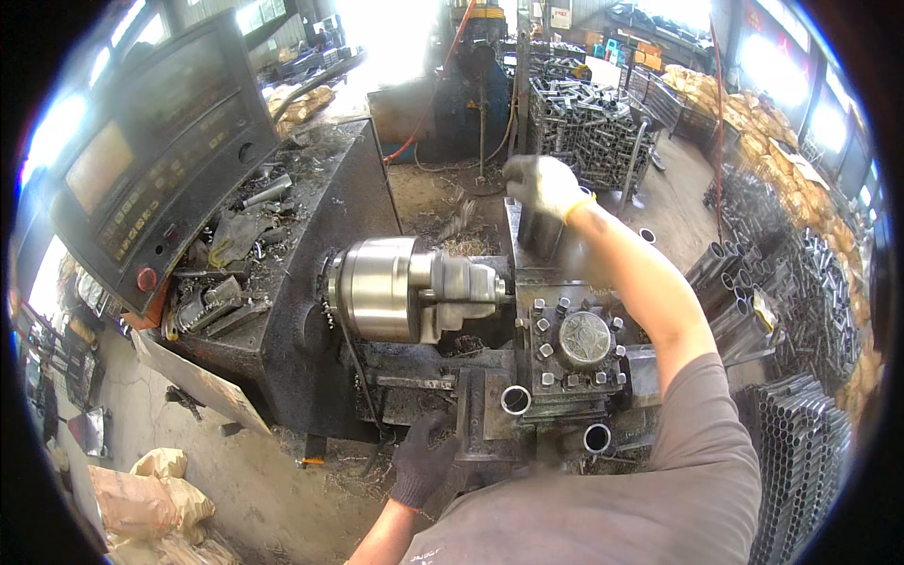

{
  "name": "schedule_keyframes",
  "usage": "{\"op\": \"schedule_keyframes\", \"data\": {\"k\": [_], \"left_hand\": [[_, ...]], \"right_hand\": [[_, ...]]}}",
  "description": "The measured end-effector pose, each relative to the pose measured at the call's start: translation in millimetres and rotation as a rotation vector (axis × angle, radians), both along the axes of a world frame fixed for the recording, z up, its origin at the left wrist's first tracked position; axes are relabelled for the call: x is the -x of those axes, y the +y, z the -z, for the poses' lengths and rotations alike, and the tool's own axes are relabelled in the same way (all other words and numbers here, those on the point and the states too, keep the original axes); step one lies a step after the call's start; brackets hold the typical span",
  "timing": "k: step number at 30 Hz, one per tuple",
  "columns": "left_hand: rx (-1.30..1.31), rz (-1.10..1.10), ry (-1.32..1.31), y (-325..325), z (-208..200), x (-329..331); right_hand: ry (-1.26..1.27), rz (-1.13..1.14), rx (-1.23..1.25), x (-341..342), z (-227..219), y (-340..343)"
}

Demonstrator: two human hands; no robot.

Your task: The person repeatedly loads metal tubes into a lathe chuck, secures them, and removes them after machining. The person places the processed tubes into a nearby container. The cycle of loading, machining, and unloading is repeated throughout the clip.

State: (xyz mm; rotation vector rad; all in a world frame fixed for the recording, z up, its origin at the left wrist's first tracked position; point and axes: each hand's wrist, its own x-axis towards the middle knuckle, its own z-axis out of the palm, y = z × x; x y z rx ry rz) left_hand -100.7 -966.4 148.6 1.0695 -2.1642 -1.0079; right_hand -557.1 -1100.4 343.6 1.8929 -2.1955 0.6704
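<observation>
My right hand [546, 188], in a pale glove with a dark front, reaches over the far side of the lathe. Its fingers look curled just above upright dark metal tubes [540, 235]; what they hold, if anything, is hidden. Low beside the carriage is my left hand [424, 461] in a dark glove, its fingers hard to make out against the dark metal. Left of the square tool post [574, 348] the lathe chuck [379, 289] shows bright steel, its jaws [457, 290] blurred. Short tubes stand on end by the tool post, one a ring-ended tube [515, 400].
A control panel [151, 160] with a red button [147, 279] rises at left, beside a chip-strewn ledge holding metal pieces. Crates of metal parts [589, 132] stand behind. Stacked tubes [800, 461] fill the right side, and brown sacks [151, 499] lie at lower left.
</observation>
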Motion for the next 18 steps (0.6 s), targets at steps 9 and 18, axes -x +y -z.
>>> {"op": "schedule_keyframes", "data": {"k": [9,18], "left_hand": [[0.88,0.165,-0.064,-78,-60,130],[1.099,0.059,-0.157,-130,-25,230]], "right_hand": [[-0.087,-0.35,-0.776,-44,107,18],[-0.419,-0.204,-1.062,-6,125,13]]}}
